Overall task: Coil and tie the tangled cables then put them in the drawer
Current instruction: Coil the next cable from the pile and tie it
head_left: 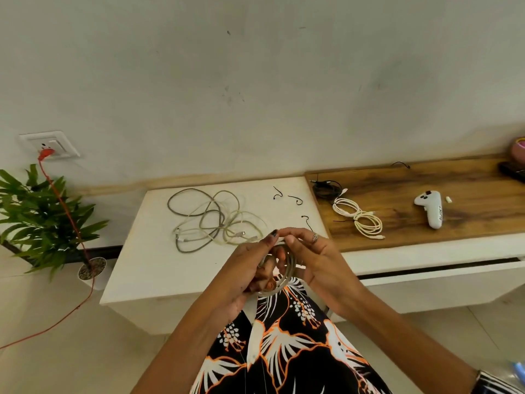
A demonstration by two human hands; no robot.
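Observation:
A tangle of grey and whitish cables (211,218) lies on the white cabinet top (159,268). In front of it, above the cabinet's near edge, both hands hold a small coil of whitish cable (287,273). My left hand (252,268) grips the coil from the left with curled fingers. My right hand (309,251) pinches its top from the right. Three short black twist ties (295,199) lie on the white top behind the hands. Two coiled white cables (359,218) and a coiled black cable (326,189) lie on the wooden top (468,183) to the right.
A white handheld controller (431,207) and a small white piece (448,199) lie on the wooden top. A slightly open drawer gap (440,270) shows below it. A potted plant (42,214) stands at the left, with a red cord (65,206) plugged into the wall socket (49,145).

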